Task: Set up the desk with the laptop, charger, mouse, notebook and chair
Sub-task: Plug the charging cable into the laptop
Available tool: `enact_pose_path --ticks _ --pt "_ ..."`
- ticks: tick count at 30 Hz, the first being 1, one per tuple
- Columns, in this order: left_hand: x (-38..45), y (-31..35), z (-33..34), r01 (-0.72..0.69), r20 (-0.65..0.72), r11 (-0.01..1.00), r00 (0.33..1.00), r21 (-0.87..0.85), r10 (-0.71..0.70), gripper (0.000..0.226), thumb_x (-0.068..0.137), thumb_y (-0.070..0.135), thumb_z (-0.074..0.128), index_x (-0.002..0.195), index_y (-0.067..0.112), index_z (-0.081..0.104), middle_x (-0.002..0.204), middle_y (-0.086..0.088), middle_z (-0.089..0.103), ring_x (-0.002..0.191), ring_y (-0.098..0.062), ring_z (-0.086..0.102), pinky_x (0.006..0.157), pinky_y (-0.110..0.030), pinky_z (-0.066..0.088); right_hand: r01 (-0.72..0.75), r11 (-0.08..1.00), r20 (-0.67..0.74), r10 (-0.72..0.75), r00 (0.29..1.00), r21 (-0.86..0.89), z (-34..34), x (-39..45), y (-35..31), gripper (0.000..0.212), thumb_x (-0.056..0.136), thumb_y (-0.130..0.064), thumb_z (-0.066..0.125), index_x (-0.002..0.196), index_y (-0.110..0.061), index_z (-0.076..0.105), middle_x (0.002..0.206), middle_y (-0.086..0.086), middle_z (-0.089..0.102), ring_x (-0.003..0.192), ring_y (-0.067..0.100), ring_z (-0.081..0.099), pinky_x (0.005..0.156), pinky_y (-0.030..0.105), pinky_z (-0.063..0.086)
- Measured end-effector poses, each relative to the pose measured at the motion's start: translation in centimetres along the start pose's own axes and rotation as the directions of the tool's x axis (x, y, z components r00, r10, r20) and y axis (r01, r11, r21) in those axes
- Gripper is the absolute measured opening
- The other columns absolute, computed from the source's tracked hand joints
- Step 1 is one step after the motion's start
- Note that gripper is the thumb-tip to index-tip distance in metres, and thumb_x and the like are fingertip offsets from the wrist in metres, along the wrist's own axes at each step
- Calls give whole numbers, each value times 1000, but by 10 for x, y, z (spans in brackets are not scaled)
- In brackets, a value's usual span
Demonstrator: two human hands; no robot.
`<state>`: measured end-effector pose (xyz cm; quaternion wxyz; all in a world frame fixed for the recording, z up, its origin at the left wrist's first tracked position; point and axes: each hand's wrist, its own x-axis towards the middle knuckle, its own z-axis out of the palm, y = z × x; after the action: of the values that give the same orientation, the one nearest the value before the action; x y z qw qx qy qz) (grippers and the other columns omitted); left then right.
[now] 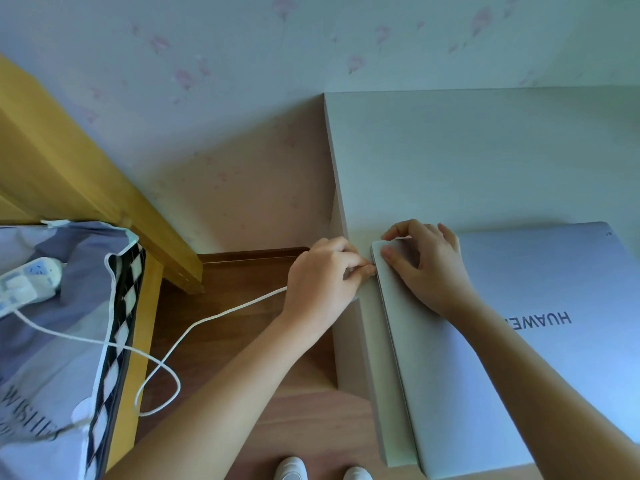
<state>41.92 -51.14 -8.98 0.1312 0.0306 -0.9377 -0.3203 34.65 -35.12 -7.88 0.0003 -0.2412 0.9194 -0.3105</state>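
One power strip [29, 278] lies on the bed, and its white charger cable [194, 327] runs to the left hand [323, 275], which pinches the plug at the laptop [519, 341] edge. The right hand [426, 268] grips the closed laptop's corner (it lies on the white desk [467, 161]).

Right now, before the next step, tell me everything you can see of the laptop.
The laptop is a slim, silver-grey, metal-looking machine, lid shut, lying flat on the white desk along its left edge, with a brand name printed across the lid. The right hand grips its far left corner, thumb on the lid. The left hand pinches the end of the white charger cable against the laptop's left side; the plug itself is hidden.
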Motion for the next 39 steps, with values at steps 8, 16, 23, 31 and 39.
enact_pose_path --ticks 8,16,23,31,39 --pt "5 4 -2 -224 -47 924 967 310 251 38 96 35 44 121 15 64 122 2 64 113 -19 59 87 -37 43 77 971 -83 -98 992 -227 -10 -34 6 35 92 -33 43 125 -26 52 140 -6 51 134 14 38 115 56 13" --pt "3 59 19 -321 147 852 947 413 285 64 96 50 40 151 19 27 156 -3 33 144 -23 29 111 -50 29 -19 894 -130 -43 991 -448 -57 -74 29 45 93 -32 45 136 -19 48 142 0 51 133 21 45 113 55 22" --pt "1 129 69 -314 181 852 948 419 261 66 97 55 31 152 20 22 158 -3 27 145 -23 25 113 -51 25 -62 868 -126 -1 992 -493 -112 -105 72 52 94 -38 38 142 -20 40 143 0 50 135 20 41 115 54 19" --pt "18 223 147 -301 185 839 952 453 242 62 96 51 36 150 21 30 157 -1 31 143 -20 30 113 -49 21 -74 880 -129 15 992 -469 -175 -140 175 52 92 -41 37 141 -22 40 142 -1 50 134 20 41 112 53 22" --pt "51 254 197 -309 275 812 942 495 191 60 97 50 33 150 23 31 155 -1 34 142 -21 34 110 -51 31 -99 903 -139 44 989 -419 -205 -126 256 49 89 -31 54 135 -18 48 138 5 54 124 28 52 103 50 40"
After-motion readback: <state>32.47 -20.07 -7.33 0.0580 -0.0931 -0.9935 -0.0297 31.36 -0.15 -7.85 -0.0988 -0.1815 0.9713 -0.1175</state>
